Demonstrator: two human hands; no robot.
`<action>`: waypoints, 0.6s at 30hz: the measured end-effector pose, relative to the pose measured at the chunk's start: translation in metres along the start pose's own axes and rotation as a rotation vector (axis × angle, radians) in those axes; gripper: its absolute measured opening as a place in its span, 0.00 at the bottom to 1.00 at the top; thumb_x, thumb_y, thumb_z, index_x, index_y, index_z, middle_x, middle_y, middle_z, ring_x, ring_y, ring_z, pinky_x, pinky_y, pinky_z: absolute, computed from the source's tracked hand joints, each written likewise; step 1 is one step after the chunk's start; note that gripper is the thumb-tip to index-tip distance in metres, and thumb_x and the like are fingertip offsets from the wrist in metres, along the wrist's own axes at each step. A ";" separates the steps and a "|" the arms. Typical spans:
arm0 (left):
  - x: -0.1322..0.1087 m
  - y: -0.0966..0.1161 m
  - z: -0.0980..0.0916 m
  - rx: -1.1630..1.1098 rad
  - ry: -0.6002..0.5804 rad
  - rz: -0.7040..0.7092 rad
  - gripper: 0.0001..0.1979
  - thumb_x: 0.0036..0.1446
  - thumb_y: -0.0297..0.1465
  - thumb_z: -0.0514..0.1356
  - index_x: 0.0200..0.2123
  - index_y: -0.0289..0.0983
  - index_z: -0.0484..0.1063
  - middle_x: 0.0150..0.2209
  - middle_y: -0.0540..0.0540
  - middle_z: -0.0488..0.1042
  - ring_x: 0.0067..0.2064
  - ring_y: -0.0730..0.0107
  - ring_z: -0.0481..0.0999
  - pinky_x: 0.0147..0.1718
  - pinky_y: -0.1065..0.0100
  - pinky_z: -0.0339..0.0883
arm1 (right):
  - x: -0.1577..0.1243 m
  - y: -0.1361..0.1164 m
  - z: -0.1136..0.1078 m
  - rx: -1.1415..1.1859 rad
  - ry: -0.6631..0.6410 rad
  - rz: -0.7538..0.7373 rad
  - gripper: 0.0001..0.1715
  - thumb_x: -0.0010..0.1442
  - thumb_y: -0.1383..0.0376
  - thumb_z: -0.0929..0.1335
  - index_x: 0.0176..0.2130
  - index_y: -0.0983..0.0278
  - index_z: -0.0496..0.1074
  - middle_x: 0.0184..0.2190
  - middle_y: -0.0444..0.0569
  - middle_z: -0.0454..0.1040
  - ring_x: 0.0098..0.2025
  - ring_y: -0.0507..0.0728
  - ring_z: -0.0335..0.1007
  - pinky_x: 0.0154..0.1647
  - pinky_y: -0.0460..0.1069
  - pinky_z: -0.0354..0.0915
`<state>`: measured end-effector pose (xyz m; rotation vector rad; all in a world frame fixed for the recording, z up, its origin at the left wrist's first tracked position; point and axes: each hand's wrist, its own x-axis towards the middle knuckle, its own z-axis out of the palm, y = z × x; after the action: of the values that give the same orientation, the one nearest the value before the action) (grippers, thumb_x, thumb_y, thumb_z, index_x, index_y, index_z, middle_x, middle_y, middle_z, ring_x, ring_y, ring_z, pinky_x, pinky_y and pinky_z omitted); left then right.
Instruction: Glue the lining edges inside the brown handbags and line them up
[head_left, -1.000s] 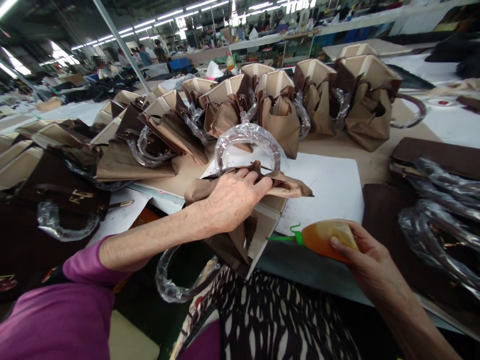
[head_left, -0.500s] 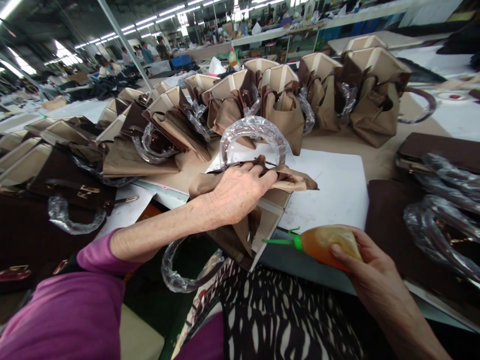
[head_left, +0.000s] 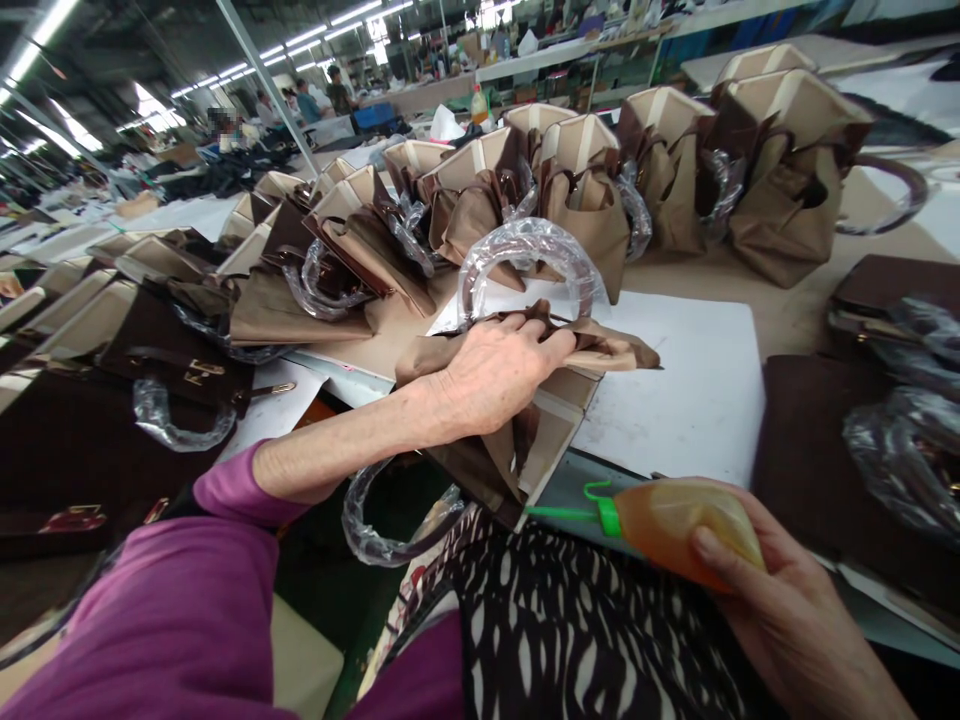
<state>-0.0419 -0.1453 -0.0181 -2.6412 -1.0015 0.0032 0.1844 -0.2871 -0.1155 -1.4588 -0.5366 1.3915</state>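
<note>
My left hand [head_left: 506, 370] grips the gathered brown lining of a bag [head_left: 551, 430] at the table's front edge. One plastic-wrapped handle [head_left: 536, 245] arches up behind the fingers; another [head_left: 375, 530] hangs below the forearm. In my right hand [head_left: 780, 570] is a squeeze bottle [head_left: 682, 520] of amber liquid, its green nozzle pointing left. The nozzle tip is at the bag's lower edge; whether they touch is hard to tell. A white sheet [head_left: 675, 390] lies beneath and beside the bag.
Several brown bags [head_left: 585, 200] with beige linings stand in a row behind. Dark bags [head_left: 180, 370] crowd the left, and more bags with wrapped handles [head_left: 907, 440] lie at the right. People and work tables [head_left: 547, 62] show in the background.
The bottle in my right hand has come lower, its nozzle nearer the bag's lower edge. My left hand keeps its hold on the lining. The whole view has shifted slightly.
</note>
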 end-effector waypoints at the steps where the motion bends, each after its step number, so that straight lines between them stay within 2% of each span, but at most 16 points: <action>1: 0.000 0.000 0.000 -0.002 0.003 0.000 0.13 0.61 0.24 0.52 0.49 0.35 0.63 0.38 0.44 0.72 0.41 0.59 0.73 0.31 0.65 0.64 | 0.000 -0.001 0.000 0.024 0.005 0.010 0.31 0.31 0.52 0.81 0.36 0.59 0.78 0.36 0.49 0.77 0.36 0.60 0.72 0.36 0.45 0.70; 8: 0.001 0.000 0.000 -0.011 -0.019 -0.015 0.12 0.61 0.24 0.52 0.48 0.35 0.64 0.37 0.43 0.72 0.40 0.60 0.72 0.32 0.66 0.64 | 0.004 0.004 0.005 0.106 0.026 0.041 0.32 0.31 0.55 0.82 0.38 0.60 0.78 0.38 0.50 0.77 0.35 0.59 0.72 0.35 0.44 0.71; 18: 0.002 -0.001 0.000 -0.021 0.008 -0.012 0.13 0.61 0.24 0.51 0.49 0.35 0.64 0.37 0.43 0.73 0.40 0.60 0.73 0.32 0.64 0.64 | -0.006 0.007 0.001 0.099 0.008 0.086 0.33 0.31 0.54 0.82 0.38 0.60 0.77 0.37 0.50 0.76 0.37 0.60 0.72 0.35 0.45 0.71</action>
<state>-0.0412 -0.1434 -0.0177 -2.6516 -1.0198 -0.0211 0.1802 -0.2943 -0.1183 -1.4204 -0.3983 1.4582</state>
